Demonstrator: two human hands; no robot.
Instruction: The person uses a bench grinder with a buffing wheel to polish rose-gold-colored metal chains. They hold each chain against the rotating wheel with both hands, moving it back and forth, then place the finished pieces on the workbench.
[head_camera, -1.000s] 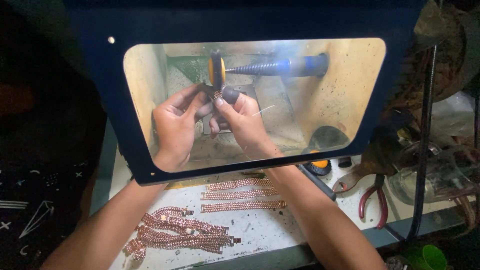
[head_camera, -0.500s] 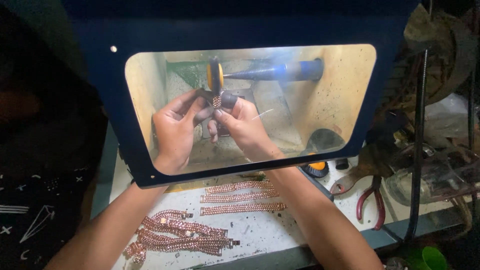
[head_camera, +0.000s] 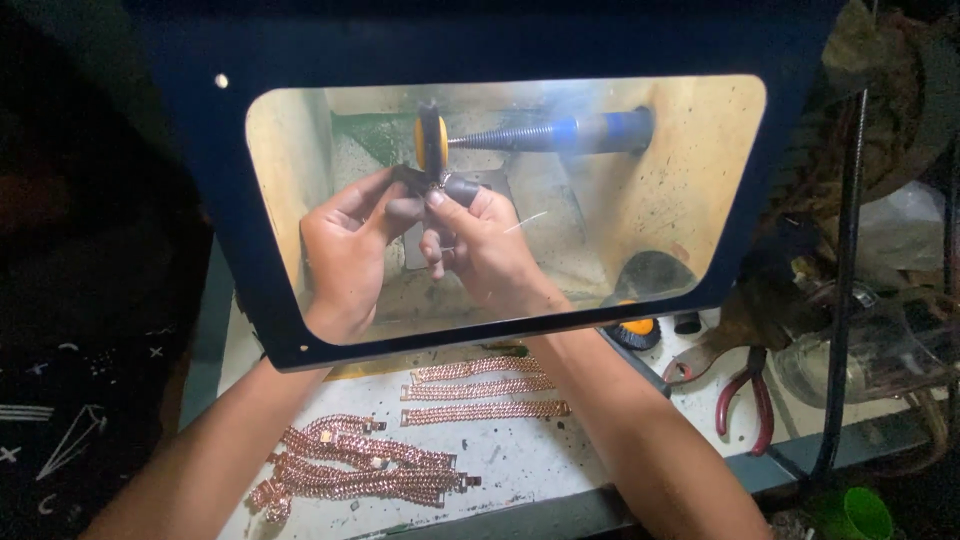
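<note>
behind the clear window, our left hand (head_camera: 345, 245) and right hand (head_camera: 480, 245) both pinch a small dark metal piece (head_camera: 432, 185) against the orange spinning polishing wheel (head_camera: 431, 142); we judge a loosened grip could let it snatch.

**Colours at the polishing box**

Hood frame (head_camera: 230, 200) dark blue, window pane clear. Inner walls (head_camera: 700, 170) pale tan, green smear behind the wheel. Polishing wheel (head_camera: 431, 143) yellow-orange with dark rim. Spindle (head_camera: 560, 133) grey thread, blue sleeve. Fingertips of left hand (head_camera: 345, 250) and right hand (head_camera: 480, 245) smudged dark grey. Chain bracelets (head_camera: 485, 388) rose-copper, ribbed link pattern; same for the heap (head_camera: 360, 470). Bench top (head_camera: 520, 460) white, speckled. Pliers (head_camera: 745, 400) red handles. Cup (head_camera: 855, 515) green.
</note>
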